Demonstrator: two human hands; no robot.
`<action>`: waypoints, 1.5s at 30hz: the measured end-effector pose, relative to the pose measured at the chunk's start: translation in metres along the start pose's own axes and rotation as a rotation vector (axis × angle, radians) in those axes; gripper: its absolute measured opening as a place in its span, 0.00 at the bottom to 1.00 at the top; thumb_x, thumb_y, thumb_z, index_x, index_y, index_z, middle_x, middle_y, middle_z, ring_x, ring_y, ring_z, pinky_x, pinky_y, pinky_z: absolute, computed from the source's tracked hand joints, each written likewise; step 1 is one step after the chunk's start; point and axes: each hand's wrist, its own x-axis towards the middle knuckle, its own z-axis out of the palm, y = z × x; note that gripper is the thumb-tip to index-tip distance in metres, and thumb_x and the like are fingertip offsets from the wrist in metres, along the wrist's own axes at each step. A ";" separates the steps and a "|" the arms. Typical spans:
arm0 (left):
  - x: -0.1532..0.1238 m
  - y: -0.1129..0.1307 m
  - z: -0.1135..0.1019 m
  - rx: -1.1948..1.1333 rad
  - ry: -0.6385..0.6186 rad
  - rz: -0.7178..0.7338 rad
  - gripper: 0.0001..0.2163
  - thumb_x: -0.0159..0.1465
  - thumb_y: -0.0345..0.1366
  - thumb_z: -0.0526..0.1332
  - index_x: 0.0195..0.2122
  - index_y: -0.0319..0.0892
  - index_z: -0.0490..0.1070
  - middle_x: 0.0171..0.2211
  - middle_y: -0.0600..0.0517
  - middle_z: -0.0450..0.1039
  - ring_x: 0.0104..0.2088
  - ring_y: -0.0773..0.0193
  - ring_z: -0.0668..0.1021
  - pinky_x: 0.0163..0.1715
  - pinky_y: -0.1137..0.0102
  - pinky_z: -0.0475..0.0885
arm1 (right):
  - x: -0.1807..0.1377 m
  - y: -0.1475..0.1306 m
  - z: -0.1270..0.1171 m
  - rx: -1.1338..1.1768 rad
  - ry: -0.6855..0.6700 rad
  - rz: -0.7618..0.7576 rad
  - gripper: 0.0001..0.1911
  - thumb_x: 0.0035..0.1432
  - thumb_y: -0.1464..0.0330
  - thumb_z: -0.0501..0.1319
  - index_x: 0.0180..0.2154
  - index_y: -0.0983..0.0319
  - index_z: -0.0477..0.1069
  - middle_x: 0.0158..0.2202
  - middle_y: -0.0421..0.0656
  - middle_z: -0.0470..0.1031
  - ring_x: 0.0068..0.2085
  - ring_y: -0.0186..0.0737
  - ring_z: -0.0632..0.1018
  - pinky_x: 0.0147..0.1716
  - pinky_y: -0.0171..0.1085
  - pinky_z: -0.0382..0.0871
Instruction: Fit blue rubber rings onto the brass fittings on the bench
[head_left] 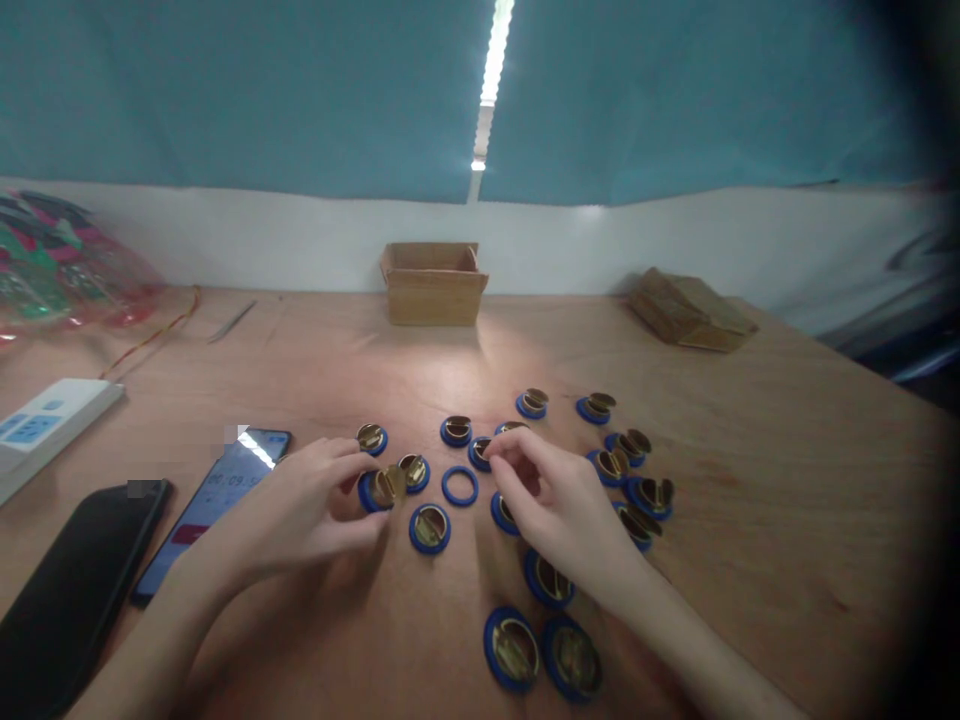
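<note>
Round, blue-rimmed gold-coloured pieces, some with raised half-discs, are scattered on the wooden table around a bare blue ring. Several are partly covered by the right hand, its fingertips drawn nearly together; whether anything is pinched cannot be told. One piece is framed by the left hand, thumb and fingers parted; contact is unclear.

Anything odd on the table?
One blue ring between the left hand and right hand lies bare, tabletop showing through it; neighbouring blue-rimmed pieces hold gold-coloured metal. Back right, the brown cardboard looks crumpled. No spill visible.
</note>
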 end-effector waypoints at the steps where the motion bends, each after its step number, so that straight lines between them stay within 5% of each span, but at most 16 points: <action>1: 0.000 0.000 -0.001 -0.017 -0.027 -0.005 0.09 0.61 0.42 0.62 0.38 0.44 0.75 0.36 0.49 0.76 0.36 0.56 0.77 0.34 0.65 0.70 | 0.000 0.000 -0.001 -0.034 -0.007 -0.052 0.06 0.63 0.73 0.55 0.35 0.61 0.69 0.28 0.41 0.73 0.30 0.39 0.74 0.29 0.37 0.65; 5: -0.001 -0.001 0.001 -0.060 -0.086 -0.004 0.07 0.58 0.40 0.63 0.35 0.44 0.75 0.30 0.52 0.76 0.30 0.60 0.76 0.30 0.69 0.68 | -0.002 0.005 0.006 -0.159 -0.151 -0.205 0.10 0.64 0.75 0.54 0.42 0.62 0.72 0.45 0.48 0.76 0.46 0.46 0.76 0.45 0.45 0.72; 10: -0.002 -0.002 0.009 0.031 -0.101 -0.074 0.10 0.55 0.43 0.66 0.28 0.43 0.69 0.28 0.52 0.74 0.28 0.59 0.75 0.27 0.68 0.64 | -0.010 0.018 0.026 -0.350 -0.325 -0.356 0.21 0.62 0.79 0.54 0.56 0.68 0.67 0.60 0.54 0.68 0.61 0.50 0.68 0.59 0.51 0.66; 17: -0.001 -0.001 0.018 0.203 -0.087 -0.082 0.17 0.55 0.52 0.66 0.29 0.43 0.66 0.30 0.49 0.75 0.31 0.54 0.77 0.28 0.66 0.65 | -0.008 0.021 0.033 -0.442 -0.322 -0.353 0.21 0.58 0.82 0.56 0.52 0.66 0.70 0.50 0.52 0.76 0.49 0.50 0.76 0.49 0.50 0.72; 26: 0.004 0.007 0.041 0.281 0.076 0.014 0.23 0.58 0.60 0.61 0.34 0.42 0.67 0.28 0.46 0.76 0.28 0.50 0.78 0.26 0.64 0.67 | -0.008 0.012 0.028 -0.365 -0.288 -0.315 0.16 0.62 0.76 0.55 0.51 0.65 0.69 0.48 0.53 0.76 0.50 0.52 0.75 0.48 0.52 0.72; 31: 0.004 0.006 0.019 0.263 -0.016 -0.031 0.24 0.56 0.62 0.60 0.27 0.43 0.65 0.27 0.49 0.74 0.29 0.54 0.76 0.30 0.63 0.67 | -0.007 0.010 0.025 -0.306 -0.229 -0.303 0.13 0.63 0.76 0.55 0.49 0.65 0.70 0.49 0.52 0.75 0.49 0.50 0.74 0.48 0.51 0.72; 36: -0.004 -0.015 -0.010 0.268 0.149 -0.188 0.15 0.66 0.50 0.55 0.32 0.43 0.66 0.27 0.51 0.72 0.30 0.56 0.75 0.33 0.63 0.67 | -0.008 0.007 0.023 -0.232 -0.156 -0.315 0.14 0.62 0.75 0.55 0.50 0.65 0.68 0.50 0.52 0.72 0.49 0.49 0.73 0.48 0.49 0.71; 39: -0.013 -0.035 -0.015 0.421 0.149 -0.306 0.13 0.66 0.46 0.55 0.37 0.40 0.68 0.34 0.43 0.74 0.36 0.49 0.77 0.36 0.59 0.68 | -0.009 0.004 0.022 -0.188 -0.106 -0.313 0.15 0.61 0.75 0.55 0.51 0.63 0.67 0.49 0.51 0.71 0.50 0.49 0.73 0.48 0.48 0.71; 45: -0.029 -0.059 -0.014 0.485 0.077 -0.401 0.17 0.60 0.50 0.59 0.35 0.40 0.73 0.32 0.43 0.70 0.33 0.46 0.76 0.32 0.59 0.69 | -0.009 0.004 0.021 -0.196 -0.043 -0.317 0.16 0.61 0.72 0.55 0.52 0.65 0.65 0.47 0.54 0.73 0.50 0.51 0.74 0.46 0.49 0.73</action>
